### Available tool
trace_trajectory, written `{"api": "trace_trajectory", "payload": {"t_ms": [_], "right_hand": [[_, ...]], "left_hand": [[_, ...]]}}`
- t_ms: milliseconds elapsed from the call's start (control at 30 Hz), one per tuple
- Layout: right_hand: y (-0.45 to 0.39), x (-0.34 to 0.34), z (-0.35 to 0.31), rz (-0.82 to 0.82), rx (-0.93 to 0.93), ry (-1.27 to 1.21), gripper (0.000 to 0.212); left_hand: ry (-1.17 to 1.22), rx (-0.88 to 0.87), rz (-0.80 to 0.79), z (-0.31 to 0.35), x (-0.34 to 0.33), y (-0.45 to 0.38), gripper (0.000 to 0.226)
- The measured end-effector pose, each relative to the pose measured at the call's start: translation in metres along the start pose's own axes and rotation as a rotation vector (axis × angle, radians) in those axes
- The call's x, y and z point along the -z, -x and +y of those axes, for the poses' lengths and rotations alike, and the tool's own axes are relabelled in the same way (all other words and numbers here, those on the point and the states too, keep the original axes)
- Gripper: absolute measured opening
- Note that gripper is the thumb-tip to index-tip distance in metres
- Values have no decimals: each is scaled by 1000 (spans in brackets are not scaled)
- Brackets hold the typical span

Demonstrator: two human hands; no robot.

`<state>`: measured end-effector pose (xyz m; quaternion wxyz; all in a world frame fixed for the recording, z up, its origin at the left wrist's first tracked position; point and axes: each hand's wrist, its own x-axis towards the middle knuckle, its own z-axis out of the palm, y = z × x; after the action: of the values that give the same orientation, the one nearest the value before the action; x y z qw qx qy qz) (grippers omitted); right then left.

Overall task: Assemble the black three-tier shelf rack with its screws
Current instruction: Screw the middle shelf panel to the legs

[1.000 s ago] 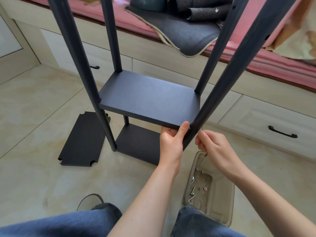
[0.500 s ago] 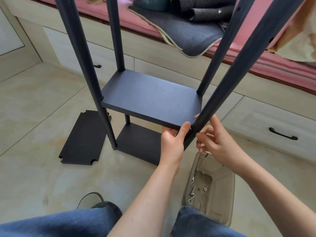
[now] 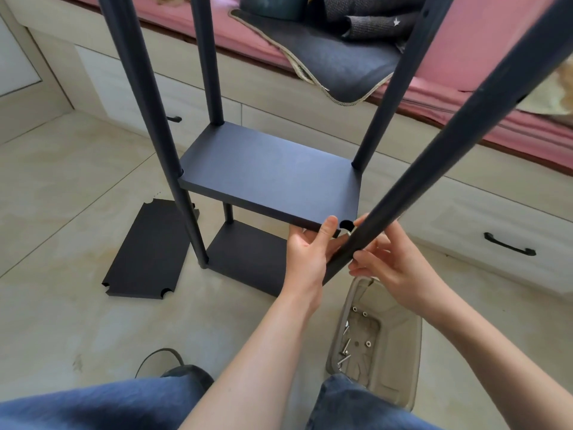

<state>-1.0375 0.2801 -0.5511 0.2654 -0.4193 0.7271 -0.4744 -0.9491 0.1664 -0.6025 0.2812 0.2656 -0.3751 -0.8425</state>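
Nearest: clear tray (image 3: 393, 352) on the floor between the knees, loose screws (image 3: 344, 355) in its near-left corner; just above it the right hand (image 3: 393, 268), fingers curled around the near-right pole (image 3: 440, 156) from its right side; cannot tell if it pinches a screw, something small and pale shows at the pole by the notch; left hand (image 3: 310, 252) grips the middle shelf (image 3: 273, 178) at its near-right corner, thumb on top, fingers under.

Step in hand, my read: seat that pole into the corner notch (image 3: 346, 225), which stands open just beside it, not yet seated; hold shelf level, line the pole's hole with the shelf edge, start the screw by hand before tightening.

Rack stands on the floor ahead; poles' long axis vertical, tops running out of frame; shelf long axis roughly left-right; bottom shelf (image 3: 248, 259) under it; third shelf panel (image 3: 148, 252) flat on the floor to the left; drawer bench with pink cushion (image 3: 496, 72) behind.
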Motion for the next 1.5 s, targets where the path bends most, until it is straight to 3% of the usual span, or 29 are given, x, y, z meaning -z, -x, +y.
{"api": "trace_trajectory", "payload": {"t_ms": [500,1033,1333,1500], "right_hand": [[-13,-3,2,48,48,36,52],[-22,1,3,-5,50,-46,55],[-23,5,-3,-54,61,70,53],[-20,4,-1,-44,74,156,47]], "left_hand": [[-49,-32,26,-1,5,0,25],[-123,-12,15,-3,10,0,34],[-115,-7,25,-3,11,-1,60],[-116,4,39,-3,13,-1,46]]}}
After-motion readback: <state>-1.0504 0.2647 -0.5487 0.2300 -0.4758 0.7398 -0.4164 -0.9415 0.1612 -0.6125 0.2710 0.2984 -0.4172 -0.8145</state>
